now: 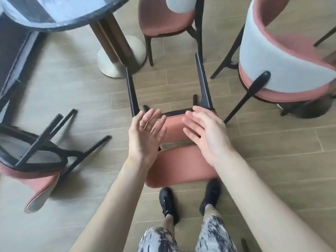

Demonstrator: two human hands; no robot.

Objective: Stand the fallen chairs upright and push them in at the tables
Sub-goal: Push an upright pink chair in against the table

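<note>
Here, going left to right, a second fallen chair (34,157) lies tipped over on the floor (72,88), well off to the left. The left hand (145,135) hovers with fingers (154,117) spread wide, holding nothing — the fallen chair (174,130) lies on its back directly below and between both hands, legs pointing away toward the bench (60,17). The right hand (205,131), equally spread and empty, sits about as near. Judging from this, both hands should drop straight down onto the seat edges.
</note>
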